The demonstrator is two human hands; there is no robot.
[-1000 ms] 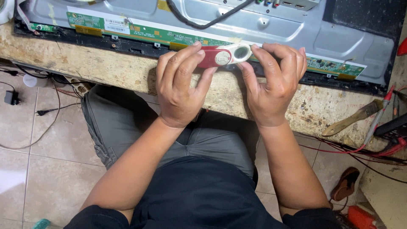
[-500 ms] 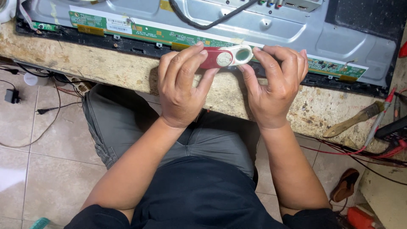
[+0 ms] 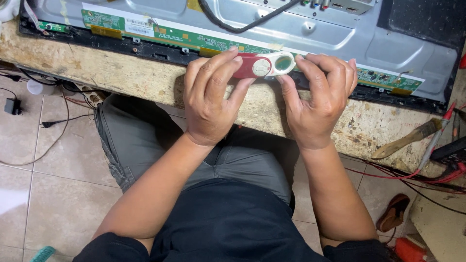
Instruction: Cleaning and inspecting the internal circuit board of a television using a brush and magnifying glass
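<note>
Left hand [image 3: 211, 99] and right hand [image 3: 318, 99] grip a red-and-white tool [image 3: 264, 65] over the green circuit strip [image 3: 194, 42], paintbrush [image 3: 410, 139] aside.

Tool between your hands: dark red body [image 3: 247, 66], white round hub, pale ring end with a green centre.
Circuit strip at 12 o'clock: green [image 3: 194, 41], with yellow-gold patches and white labels.
Back panel at 1 o'clock: silver-grey metal [image 3: 340, 34], black frame.
Bench edge: mottled tan and cream [image 3: 121, 73].
Brush at 3 o'clock: tan wood [image 3: 412, 138].
Your trousers at 6 o'clock: grey-green [image 3: 141, 140].
</note>
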